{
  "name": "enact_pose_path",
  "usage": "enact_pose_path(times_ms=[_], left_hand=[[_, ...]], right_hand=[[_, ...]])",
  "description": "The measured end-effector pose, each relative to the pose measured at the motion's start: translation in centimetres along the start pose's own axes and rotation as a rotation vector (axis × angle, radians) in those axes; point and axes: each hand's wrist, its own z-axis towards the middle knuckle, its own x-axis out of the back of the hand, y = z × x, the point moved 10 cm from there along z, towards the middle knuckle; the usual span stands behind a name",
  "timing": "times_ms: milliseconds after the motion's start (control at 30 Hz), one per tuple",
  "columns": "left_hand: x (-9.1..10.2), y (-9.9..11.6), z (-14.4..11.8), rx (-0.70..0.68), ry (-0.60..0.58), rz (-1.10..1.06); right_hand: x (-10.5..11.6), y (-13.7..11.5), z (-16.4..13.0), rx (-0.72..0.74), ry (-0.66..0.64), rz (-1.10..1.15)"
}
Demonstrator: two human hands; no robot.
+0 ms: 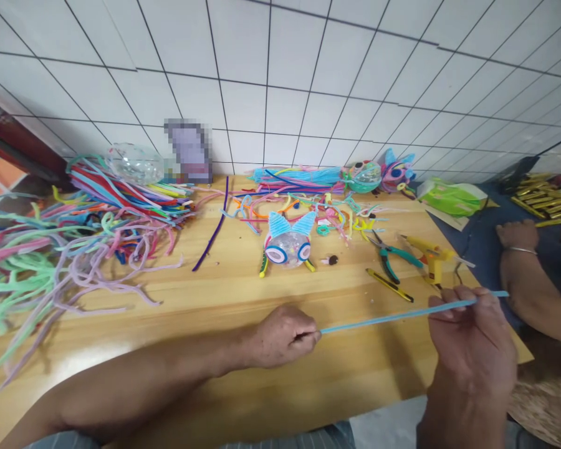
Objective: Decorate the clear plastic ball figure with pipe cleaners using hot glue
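A light blue pipe cleaner (378, 319) is stretched between my two hands above the front of the table. My left hand (285, 337) is closed in a fist on its left end. My right hand (477, 330), palm turned up, pinches it near the other end, and a short tip sticks out past the fingers. Beyond my hands stands a clear round craft figure (288, 248) with blue pipe-cleaner ears, ringed eyes and yellow-green feet. A small dark piece (333, 259) lies just right of it.
Loose pipe cleaners (88, 249) heap at left. A purple one (210, 240) lies alone. Pliers (393, 259), a yellow cutter knife (389, 285) and a glue gun (430, 255) lie at right. Finished pieces (362, 176) stand by the wall. Another person's arm (533, 274) rests at far right.
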Motion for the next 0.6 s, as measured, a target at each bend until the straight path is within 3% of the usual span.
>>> enact_pose_path(times_ms=[267, 600], left_hand=[[-0.9, 0.8, -0.7, -0.140, -0.006, 0.237], [-1.6, 0.8, -0.9, -0.176, -0.015, 0.377]], right_hand=[[2.2, -1.5, -1.2, 0.085, 0.078, -0.248], [5.2, 0.1, -1.1, -0.017, 0.146, -0.382]])
